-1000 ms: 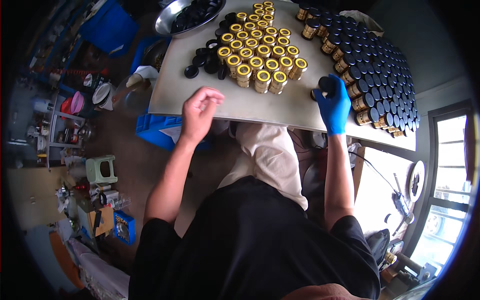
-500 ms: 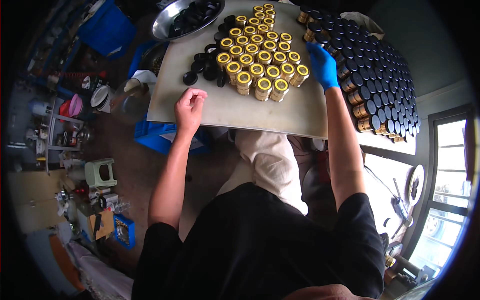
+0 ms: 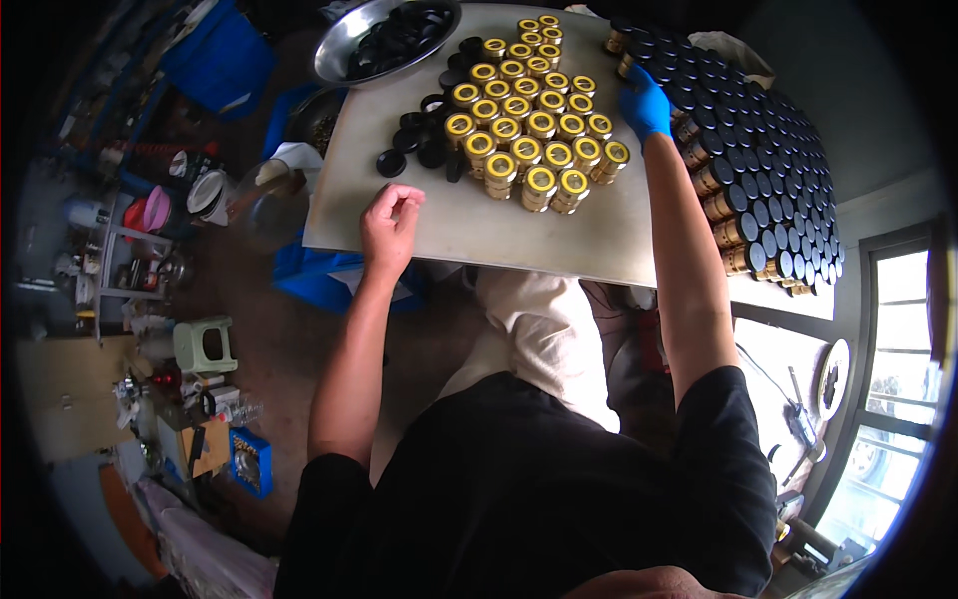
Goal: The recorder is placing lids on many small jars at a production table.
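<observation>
Upright capped jars (image 3: 750,187) stand just beside the right hand (image 3: 644,106), toward the counter's (image 3: 599,235) right edge; its grasp I cannot tell. The left hand (image 3: 389,230), loosely curled, empty, is near loose caps (image 3: 391,163).

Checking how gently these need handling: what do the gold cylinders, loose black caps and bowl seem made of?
Gold cylinders: probably brass or gold-plated metal, polished, judging by bright yellow glints.
Black caps: likely plastic, possibly rubber; smooth, dark, only faintly shiny.
Bowl: apparently stainless steel, given its silvery, reflective wall.
</observation>
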`<action>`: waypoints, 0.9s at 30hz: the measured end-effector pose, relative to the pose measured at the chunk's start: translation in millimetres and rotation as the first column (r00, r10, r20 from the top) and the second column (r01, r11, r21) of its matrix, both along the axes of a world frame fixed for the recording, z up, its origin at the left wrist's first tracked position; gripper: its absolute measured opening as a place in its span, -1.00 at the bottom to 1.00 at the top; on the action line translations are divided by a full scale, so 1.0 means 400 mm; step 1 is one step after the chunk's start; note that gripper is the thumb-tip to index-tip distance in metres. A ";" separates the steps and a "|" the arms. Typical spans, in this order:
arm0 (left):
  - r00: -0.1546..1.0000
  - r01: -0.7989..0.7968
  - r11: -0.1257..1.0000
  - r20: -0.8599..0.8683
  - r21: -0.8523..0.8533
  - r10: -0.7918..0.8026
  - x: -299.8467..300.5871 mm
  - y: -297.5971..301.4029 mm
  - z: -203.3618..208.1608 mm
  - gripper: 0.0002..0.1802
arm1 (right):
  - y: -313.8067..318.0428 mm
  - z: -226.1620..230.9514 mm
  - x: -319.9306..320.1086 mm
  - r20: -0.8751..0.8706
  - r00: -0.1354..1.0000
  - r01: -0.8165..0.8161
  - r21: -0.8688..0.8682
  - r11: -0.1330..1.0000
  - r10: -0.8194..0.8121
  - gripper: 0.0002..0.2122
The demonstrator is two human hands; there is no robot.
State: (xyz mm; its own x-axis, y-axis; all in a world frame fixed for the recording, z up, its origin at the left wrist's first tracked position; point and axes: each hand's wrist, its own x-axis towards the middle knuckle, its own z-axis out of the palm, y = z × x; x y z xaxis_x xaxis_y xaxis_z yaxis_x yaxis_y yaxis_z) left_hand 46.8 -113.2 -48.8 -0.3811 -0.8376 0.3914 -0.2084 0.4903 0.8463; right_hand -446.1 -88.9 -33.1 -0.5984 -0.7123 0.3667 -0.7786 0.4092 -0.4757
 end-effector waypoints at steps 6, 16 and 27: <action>0.985 -0.009 1.000 -0.173 0.017 0.011 0.015 -0.014 -0.042 -0.96 | 0.205 0.032 0.154 0.703 0.520 -0.124 -0.498 0.858 0.484 -0.69; 0.902 -0.321 0.918 0.222 -0.230 0.371 -0.021 -0.100 0.093 -0.44 | 0.365 0.019 0.334 0.482 0.787 -0.251 -0.322 0.913 0.386 -0.59; 0.931 0.016 0.978 0.359 -0.210 0.062 0.060 0.018 0.110 -0.61 | 0.573 0.029 0.521 0.693 0.616 -0.116 -0.391 0.913 0.375 -0.60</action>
